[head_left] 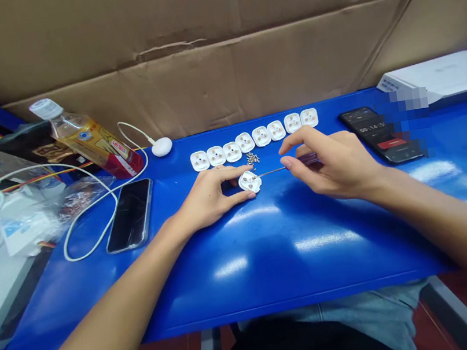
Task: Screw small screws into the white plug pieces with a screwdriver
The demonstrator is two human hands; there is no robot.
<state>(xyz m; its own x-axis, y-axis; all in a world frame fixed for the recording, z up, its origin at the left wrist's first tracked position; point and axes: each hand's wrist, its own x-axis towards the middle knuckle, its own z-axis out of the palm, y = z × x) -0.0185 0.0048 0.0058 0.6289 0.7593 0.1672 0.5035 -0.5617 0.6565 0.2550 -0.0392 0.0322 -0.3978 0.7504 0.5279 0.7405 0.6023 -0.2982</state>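
My left hand (210, 195) rests on the blue table (271, 251) and pinches a white plug piece (250, 182) between thumb and fingers. A small screwdriver (297, 162) with a dark purple handle sits in my right hand (330, 163), its thin shaft pointing left to the plug piece. Just behind lies a little heap of tiny screws (252, 158). Further back, several white plug pieces (254, 137) stand in a row.
A dark phone (130, 215) lies left of my left hand, with a white cable (87, 191) and white charger (161, 146) nearby. A tilted drink bottle (88, 139) is at back left. A second phone (379, 134) showing a timer and a white box (442, 75) lie right. Cardboard (213, 37) walls the back.
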